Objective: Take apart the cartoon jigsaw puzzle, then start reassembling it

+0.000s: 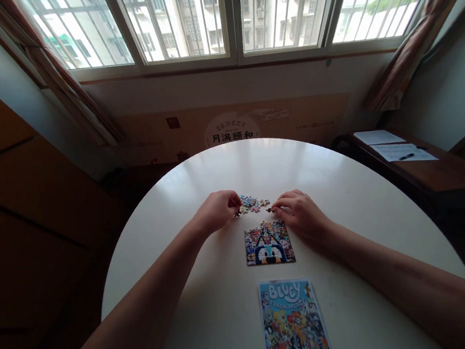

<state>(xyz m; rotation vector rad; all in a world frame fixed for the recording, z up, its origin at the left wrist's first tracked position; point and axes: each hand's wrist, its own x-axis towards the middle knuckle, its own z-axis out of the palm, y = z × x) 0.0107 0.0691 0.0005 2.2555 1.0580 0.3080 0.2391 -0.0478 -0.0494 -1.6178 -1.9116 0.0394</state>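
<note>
A partly assembled jigsaw puzzle [269, 244] with a blue cartoon dog lies on the round white table [343, 184]. Beyond it is a small heap of loose puzzle pieces [253, 203]. My left hand [217, 210] is curled at the left edge of the heap, fingers pinched on a piece. My right hand [300, 211] rests on the table at the heap's right edge, fingertips pinching a small dark piece. A colourful reference picture [294, 324] lies nearest me.
A dark wooden side table [433, 171] at the right holds papers [402, 151] and a pen. A cardboard panel [231, 127] leans under the barred window. Curtains hang at both sides. A wooden cabinet [18, 210] stands at the left.
</note>
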